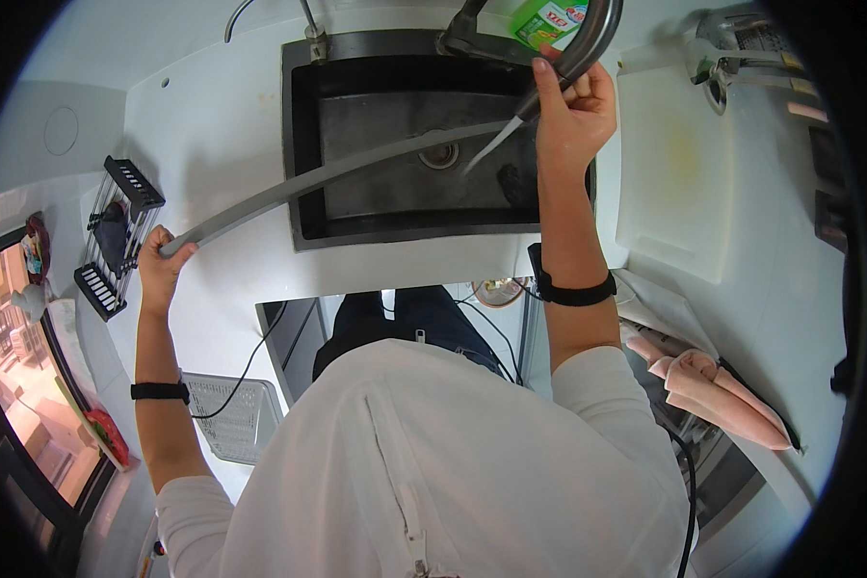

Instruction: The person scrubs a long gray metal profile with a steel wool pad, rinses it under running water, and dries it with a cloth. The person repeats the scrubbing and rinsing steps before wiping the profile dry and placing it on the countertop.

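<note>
My left hand (pixel 160 267) grips the near end of a long grey flat strip (pixel 289 189) above the white counter. From there the strip slants across the dark sink (pixel 419 235), and its far end reaches close to the faucet's outlet. My right hand (pixel 578 115) is closed around the dark faucet spout (pixel 594 40), tilting it down and left. A stream of water (pixel 493 147) runs from it into the basin, near the round drain (pixel 441 154). A dark lump (pixel 509 184), too dim to identify, lies on the basin's right side.
Behind the sink stands a green bottle (pixel 533 20). A white cutting board (pixel 675 180) lies to the right, with utensils (pixel 722 65) beyond and a pink towel (pixel 722 397) nearer. Leftward are a black rack (pixel 134 184), a window (pixel 22 361) and a plastic basket (pixel 235 415). Cables hang by my body.
</note>
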Motion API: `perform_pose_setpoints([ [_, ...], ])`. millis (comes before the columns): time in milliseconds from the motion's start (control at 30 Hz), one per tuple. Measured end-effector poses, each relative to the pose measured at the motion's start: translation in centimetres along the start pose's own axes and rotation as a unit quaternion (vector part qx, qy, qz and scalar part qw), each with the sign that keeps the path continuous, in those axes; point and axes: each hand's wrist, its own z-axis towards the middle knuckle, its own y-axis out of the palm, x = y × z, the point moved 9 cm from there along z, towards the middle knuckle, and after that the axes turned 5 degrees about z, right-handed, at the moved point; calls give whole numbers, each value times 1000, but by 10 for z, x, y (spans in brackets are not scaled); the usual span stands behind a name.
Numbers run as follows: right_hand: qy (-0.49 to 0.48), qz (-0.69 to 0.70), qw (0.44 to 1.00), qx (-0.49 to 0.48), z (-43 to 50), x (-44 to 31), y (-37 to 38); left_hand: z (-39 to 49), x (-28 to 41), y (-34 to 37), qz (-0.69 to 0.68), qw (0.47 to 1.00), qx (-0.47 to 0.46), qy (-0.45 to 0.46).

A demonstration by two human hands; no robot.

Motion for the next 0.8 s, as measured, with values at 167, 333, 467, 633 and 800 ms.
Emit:
perform_pose_setpoints([
  [167, 37, -9, 999, -8, -12, 2, 28, -38, 104, 11, 316, 882, 89, 338],
  [333, 73, 36, 995, -60, -25, 12, 73, -52, 126, 25, 399, 811, 101, 415],
  [467, 84, 54, 992, -83, -28, 18, 87, -53, 121, 26, 402, 803, 113, 425],
  [633, 133, 107, 985, -29, -45, 43, 55, -50, 115, 25, 411, 806, 119, 408],
  [800, 483, 169, 846, 152, -133, 169, 45, -48, 109, 27, 420, 811, 123, 389],
])
